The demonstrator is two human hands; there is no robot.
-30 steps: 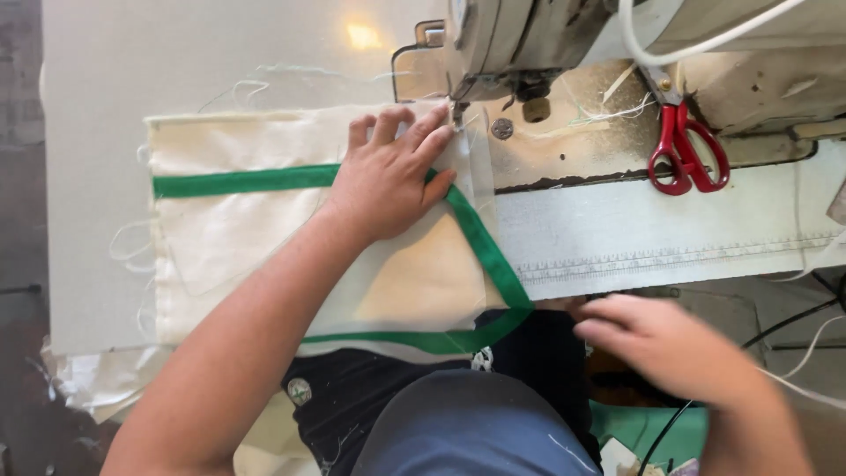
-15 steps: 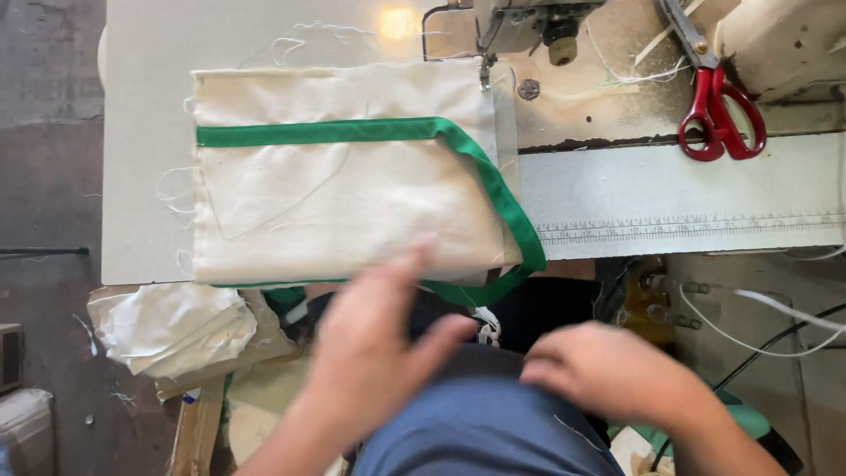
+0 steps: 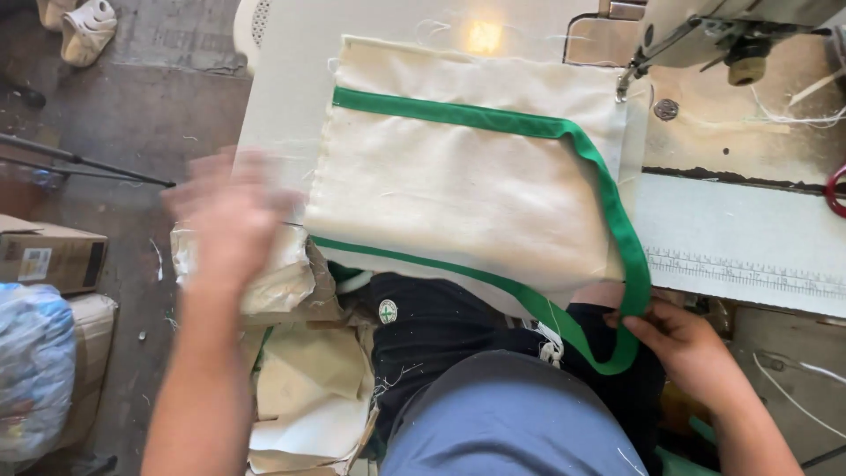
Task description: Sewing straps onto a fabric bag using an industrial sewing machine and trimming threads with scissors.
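Sewing table (image 3: 291, 79): cream bag (image 3: 458, 194), scissors (image 3: 835, 189) beside.

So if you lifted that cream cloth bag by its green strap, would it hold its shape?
Probably not. The cream bag lies flat and creased, so likely floppy and light. The green strap loops limply to the right hand, so it would likely sag.

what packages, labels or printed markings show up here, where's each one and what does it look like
Cardboard box: far left on the floor, brown, rectangular, with a small pale label on its side.
Plastic bag: below the box, bluish-clear, bulging.
Printed ruler strip: on the white table edge, right of the cream fabric, a row of dark tick marks.
Round badge: on the black garment at the lap, small, white with green.
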